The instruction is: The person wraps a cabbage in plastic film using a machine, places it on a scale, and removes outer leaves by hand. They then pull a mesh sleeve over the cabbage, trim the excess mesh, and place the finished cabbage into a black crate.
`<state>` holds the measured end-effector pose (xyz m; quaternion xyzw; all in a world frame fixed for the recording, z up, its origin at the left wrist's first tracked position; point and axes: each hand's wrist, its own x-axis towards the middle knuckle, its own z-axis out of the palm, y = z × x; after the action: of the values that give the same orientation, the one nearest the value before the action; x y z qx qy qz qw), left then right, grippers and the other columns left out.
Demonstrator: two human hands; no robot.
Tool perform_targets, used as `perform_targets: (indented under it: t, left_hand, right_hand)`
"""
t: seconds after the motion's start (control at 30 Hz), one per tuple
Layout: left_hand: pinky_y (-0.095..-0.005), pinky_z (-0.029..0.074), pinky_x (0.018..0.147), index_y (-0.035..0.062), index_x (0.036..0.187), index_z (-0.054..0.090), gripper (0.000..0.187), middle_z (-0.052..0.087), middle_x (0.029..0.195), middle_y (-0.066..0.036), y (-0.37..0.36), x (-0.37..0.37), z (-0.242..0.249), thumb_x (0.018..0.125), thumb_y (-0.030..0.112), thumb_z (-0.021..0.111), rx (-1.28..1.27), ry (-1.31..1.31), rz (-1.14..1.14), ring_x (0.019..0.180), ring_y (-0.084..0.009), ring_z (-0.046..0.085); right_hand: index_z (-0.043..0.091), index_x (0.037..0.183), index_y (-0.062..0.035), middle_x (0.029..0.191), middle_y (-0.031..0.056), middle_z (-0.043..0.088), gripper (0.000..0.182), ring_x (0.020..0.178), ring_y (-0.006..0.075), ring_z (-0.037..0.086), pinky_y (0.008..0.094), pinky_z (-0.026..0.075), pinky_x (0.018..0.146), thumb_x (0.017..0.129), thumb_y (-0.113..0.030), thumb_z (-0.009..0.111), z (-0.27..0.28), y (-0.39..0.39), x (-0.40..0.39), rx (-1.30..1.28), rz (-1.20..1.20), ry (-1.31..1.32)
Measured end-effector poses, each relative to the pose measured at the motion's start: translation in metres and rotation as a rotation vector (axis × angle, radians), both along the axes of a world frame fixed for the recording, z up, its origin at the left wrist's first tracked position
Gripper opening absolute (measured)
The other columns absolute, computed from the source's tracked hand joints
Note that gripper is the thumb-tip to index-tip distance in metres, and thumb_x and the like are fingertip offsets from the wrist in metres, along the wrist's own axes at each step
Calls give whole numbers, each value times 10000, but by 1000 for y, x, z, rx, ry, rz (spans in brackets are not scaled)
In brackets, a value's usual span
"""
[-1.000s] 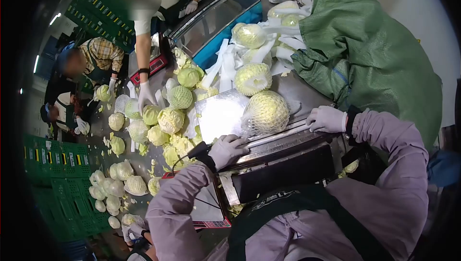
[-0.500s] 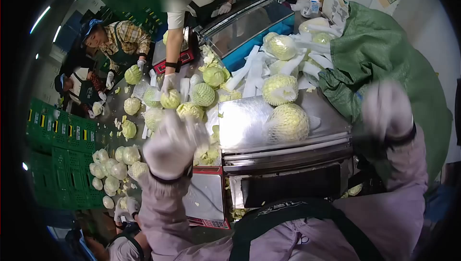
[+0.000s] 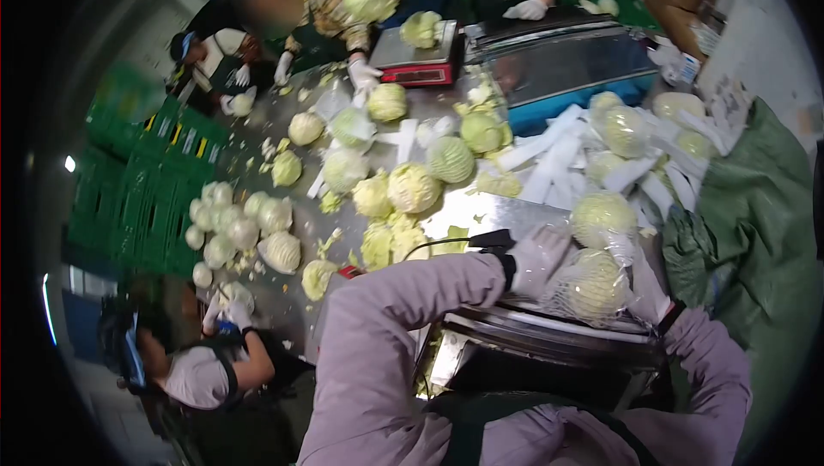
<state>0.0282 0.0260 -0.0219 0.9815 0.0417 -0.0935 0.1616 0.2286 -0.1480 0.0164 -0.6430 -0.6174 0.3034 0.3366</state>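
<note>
A pale cabbage in a white foam net, with shiny clear film over it, sits at the front edge of the metal-topped machine. My left hand, in a white glove, grips its left side and the film. On its right side, my right hand, also gloved, holds on with fingers curled against the film. Just behind it rests another netted cabbage, apart from my palms. Parts of my fingers are hidden by the film and cabbage.
White foam nets and wrapped cabbages lie behind the machine. A green sack stands at right. Loose cabbages and leaf scraps cover the table to the left. Co-workers stand across, near a red scale, and at lower left.
Both my hands came down from raised, blurred positions onto the netted cabbage. The view swung left. Across the table, a cabbage now sits on the scale and another is held up.
</note>
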Motion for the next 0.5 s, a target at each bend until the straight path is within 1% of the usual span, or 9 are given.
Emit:
perform_targets:
  t: [0.07, 0.2, 0.27, 0.3, 0.33, 0.4, 0.43, 0.47, 0.5]
  left_hand:
    - [-495, 203, 1110, -59, 1385, 337, 888, 411, 1322, -296, -15, 2, -25, 747, 484, 631, 204, -162, -10, 1290, -407, 364]
    - [-495, 300, 1050, -43, 1328, 424, 782, 482, 1286, -227, -16, -6, 28, 789, 500, 587, 150, -104, -40, 1235, -364, 441]
    - [-434, 417, 947, -29, 1224, 518, 697, 575, 1188, -157, -20, -3, 73, 785, 505, 601, -149, -27, -16, 1120, -300, 547]
    - [-393, 478, 854, 27, 1139, 583, 594, 639, 1081, -99, -29, -9, 38, 784, 502, 613, -179, -364, 4, 1021, -267, 605]
    - [-405, 471, 869, 46, 1155, 594, 777, 654, 993, -115, -29, -6, 59, 630, 598, 746, -260, -106, 95, 946, -313, 627]
    - [-428, 486, 819, 69, 1059, 639, 597, 662, 985, -153, -27, -19, 45, 754, 582, 664, -325, -509, 12, 905, -330, 629]
    - [-415, 494, 801, 50, 1056, 637, 610, 663, 940, -167, -25, -21, 56, 768, 588, 656, -450, -334, -5, 852, -345, 631]
    - [-401, 503, 782, 31, 1053, 636, 625, 665, 895, -182, -24, -19, 67, 782, 594, 648, -562, -156, -18, 799, -360, 632]
    - [-397, 505, 720, 27, 1104, 615, 588, 678, 799, -146, -23, -18, 48, 852, 558, 598, -661, -263, -120, 724, -336, 642]
  right_hand:
    - [179, 1446, 65, 1432, 240, 343, 725, 1315, 296, 375, 346, 264, 1113, 873, -89, 595, -3, 10, -8, 22, 32, 62]
    - [185, 1446, 62, 1441, 228, 339, 721, 1308, 288, 379, 353, 271, 1111, 880, -97, 603, 0, -1, -12, 49, -25, 193]
    - [130, 1461, 62, 1416, 232, 376, 817, 1304, 290, 392, 352, 284, 1102, 872, -171, 645, 21, -3, -1, -112, -52, 730]
    - [27, 1475, 56, 1408, 238, 385, 903, 1299, 282, 400, 351, 338, 1066, 875, -193, 655, 49, 9, 7, -82, 174, 273]
    - [27, 1475, 56, 1408, 238, 385, 903, 1299, 282, 400, 351, 338, 1066, 875, -193, 655, 54, -2, 16, -83, 126, 256]
    - [11, 1470, 69, 1401, 240, 399, 941, 1257, 279, 450, 358, 382, 1026, 867, -213, 677, 60, -24, 28, -355, 382, 146]
    - [281, 1410, 73, 1263, 199, 538, 764, 1114, 240, 556, 359, 462, 917, 847, -237, 695, 60, -29, 34, -292, 435, 153]
    - [281, 1410, 73, 1263, 199, 538, 764, 1114, 240, 556, 359, 462, 917, 847, -237, 695, 59, -29, 39, -301, 406, 151]
    - [391, 1326, 64, 1155, 168, 588, 649, 1009, 216, 591, 335, 480, 856, 839, -241, 695, 57, -24, 43, -498, 479, 341]
